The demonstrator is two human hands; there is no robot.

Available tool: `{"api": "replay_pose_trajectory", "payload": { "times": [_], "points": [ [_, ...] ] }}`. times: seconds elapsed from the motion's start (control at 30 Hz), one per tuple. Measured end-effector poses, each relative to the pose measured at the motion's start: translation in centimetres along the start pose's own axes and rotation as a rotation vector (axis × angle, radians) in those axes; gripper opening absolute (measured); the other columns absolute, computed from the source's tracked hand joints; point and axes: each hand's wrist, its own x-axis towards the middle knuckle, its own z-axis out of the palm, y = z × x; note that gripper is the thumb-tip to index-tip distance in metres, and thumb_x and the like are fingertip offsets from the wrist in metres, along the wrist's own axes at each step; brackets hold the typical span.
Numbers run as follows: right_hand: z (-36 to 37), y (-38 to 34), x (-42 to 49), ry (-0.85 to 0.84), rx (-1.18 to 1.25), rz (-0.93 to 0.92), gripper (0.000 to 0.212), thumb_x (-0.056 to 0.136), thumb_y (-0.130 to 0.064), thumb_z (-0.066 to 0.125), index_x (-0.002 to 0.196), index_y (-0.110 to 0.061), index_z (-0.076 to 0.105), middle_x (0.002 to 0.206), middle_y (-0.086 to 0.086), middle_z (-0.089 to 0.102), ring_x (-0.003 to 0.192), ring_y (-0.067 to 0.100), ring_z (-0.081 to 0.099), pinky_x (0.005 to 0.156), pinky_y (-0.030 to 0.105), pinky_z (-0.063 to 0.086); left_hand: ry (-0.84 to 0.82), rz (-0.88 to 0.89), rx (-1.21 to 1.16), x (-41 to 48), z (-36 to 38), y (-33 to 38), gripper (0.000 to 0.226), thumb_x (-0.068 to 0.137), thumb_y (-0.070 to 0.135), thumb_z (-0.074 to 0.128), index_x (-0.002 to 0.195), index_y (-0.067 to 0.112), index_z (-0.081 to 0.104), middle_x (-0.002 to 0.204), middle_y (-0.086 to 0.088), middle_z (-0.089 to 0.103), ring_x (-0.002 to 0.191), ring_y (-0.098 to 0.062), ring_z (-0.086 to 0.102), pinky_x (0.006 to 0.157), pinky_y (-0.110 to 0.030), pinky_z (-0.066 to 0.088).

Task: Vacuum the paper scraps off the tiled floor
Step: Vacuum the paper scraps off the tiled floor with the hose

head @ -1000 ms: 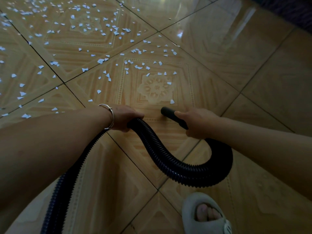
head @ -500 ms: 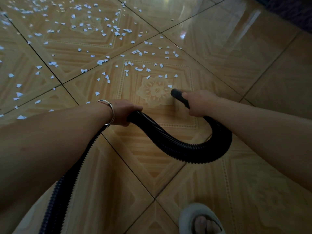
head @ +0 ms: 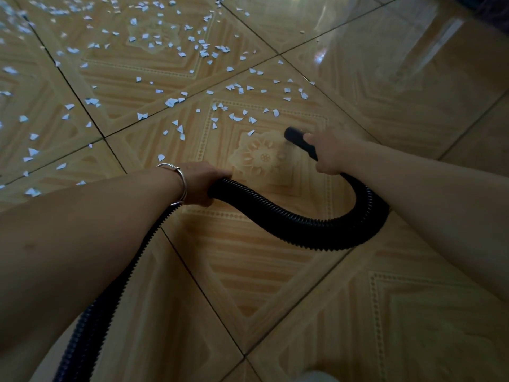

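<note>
Left grip (head: 198,181) curled round ribbed black hose (head: 289,224), right grip (head: 330,153) wrapped on smooth nozzle (head: 293,136). I see jagged white paper scraps (head: 170,102) across the glossy patterned tiled floor (head: 413,106), far-left.

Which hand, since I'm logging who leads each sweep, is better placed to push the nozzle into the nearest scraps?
Right. The right hand grips the nozzle, whose tip sits just short of the nearest paper scraps; the left hand holds the hose farther back and can only feed slack.
</note>
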Motion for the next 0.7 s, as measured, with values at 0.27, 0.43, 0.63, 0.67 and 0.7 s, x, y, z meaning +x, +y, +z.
{"api": "replay_pose_trajectory", "payload": {
  "times": [0.27,0.43,0.63,0.67,0.7],
  "points": [
    [0.3,1.2,0.0,-0.02,-0.012,0.107,0.052,0.092,-0.015,0.052,0.141,-0.02,0.036,0.099,0.007,0.05,0.081,0.021,0.049,0.061,0.031,0.044,0.012,-0.001,-0.059,0.6,0.3,0.4,0.038,0.077,0.01,0.063,0.113,0.012,0.052,0.098,-0.01,0.062,0.093,-0.03,0.059,0.074,-0.032,0.046],
    [-1.1,0.4,3.0,0.024,0.007,0.094,0.051,0.092,-0.01,0.05,0.14,-0.018,0.036,0.11,0.01,0.054,0.083,0.022,0.047,0.064,0.033,0.044,0.033,-0.052,-0.113,-0.3,0.5,-1.0,0.036,0.077,0.007,0.063,0.111,0.007,0.054,0.096,-0.01,0.061,0.096,-0.029,0.058,0.068,-0.029,0.039],
    [-2.1,-1.1,6.4,0.062,0.035,0.017,0.06,0.09,-0.007,0.052,0.143,-0.026,0.03,0.118,0.015,0.048,0.092,0.029,0.053,0.069,0.036,0.046,0.04,-0.061,-0.149,-0.4,0.5,-1.8,0.039,0.077,0.008,0.064,0.114,0.008,0.052,0.1,-0.012,0.062,0.097,-0.031,0.058,0.066,-0.025,0.033],
    [-2.1,-1.0,6.6,0.06,0.05,0.004,0.065,0.091,-0.006,0.051,0.147,-0.028,0.027,0.12,0.016,0.047,0.093,0.03,0.053,0.072,0.037,0.046,0.035,-0.057,-0.144,-0.4,0.4,-1.6,0.039,0.077,0.008,0.065,0.114,0.008,0.052,0.098,-0.011,0.061,0.096,-0.031,0.058,0.066,-0.025,0.033],
    [-2.0,-0.7,6.5,0.058,0.07,-0.015,0.068,0.091,-0.005,0.05,0.149,-0.029,0.024,0.123,0.017,0.044,0.096,0.032,0.053,0.075,0.036,0.046,0.029,-0.053,-0.137,-0.3,0.3,-1.4,0.039,0.077,0.009,0.065,0.114,0.009,0.052,0.093,-0.009,0.059,0.095,-0.03,0.058,0.066,-0.026,0.033]
  ]
}}
